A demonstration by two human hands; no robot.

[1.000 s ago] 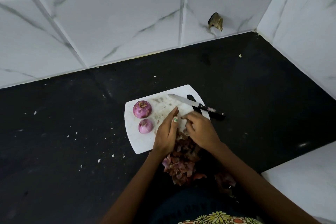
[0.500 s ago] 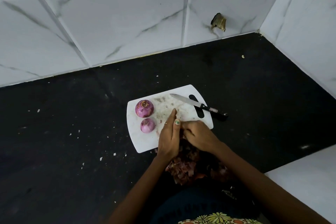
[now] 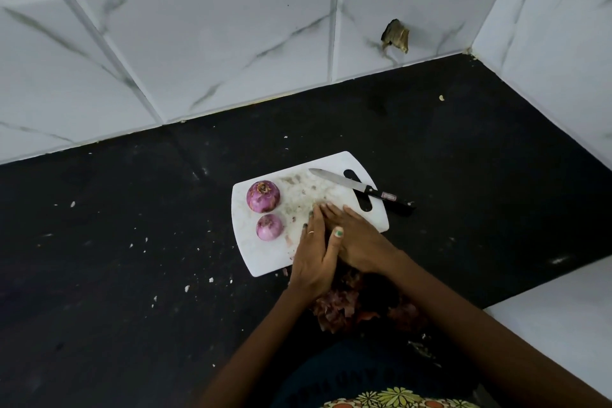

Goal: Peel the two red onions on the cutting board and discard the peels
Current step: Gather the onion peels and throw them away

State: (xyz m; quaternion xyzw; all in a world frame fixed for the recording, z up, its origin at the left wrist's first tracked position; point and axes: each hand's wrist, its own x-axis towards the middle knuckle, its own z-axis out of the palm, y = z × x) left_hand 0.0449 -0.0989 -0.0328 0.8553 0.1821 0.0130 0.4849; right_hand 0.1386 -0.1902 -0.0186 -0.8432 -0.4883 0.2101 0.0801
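Knife [image 3: 361, 188], black counter [image 3: 132, 242], tiled wall [image 3: 198, 43]

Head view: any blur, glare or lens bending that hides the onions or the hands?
Head view: dim, even light, no hard glare; wall tile lines bow from the wide lens; both onions read sharp, left hand and right hand slightly soft; peel pile sits in arm shadow.

Purple-pink larger onion [image 3: 263, 196] and smaller onion [image 3: 270, 227] on a white cutting board [image 3: 265, 258]; black table [image 3: 116, 242]; white, grey-veined wall tiles [image 3: 198, 43]; black-handled knife [image 3: 364, 189]; reddish-brown peels [image 3: 337, 308].
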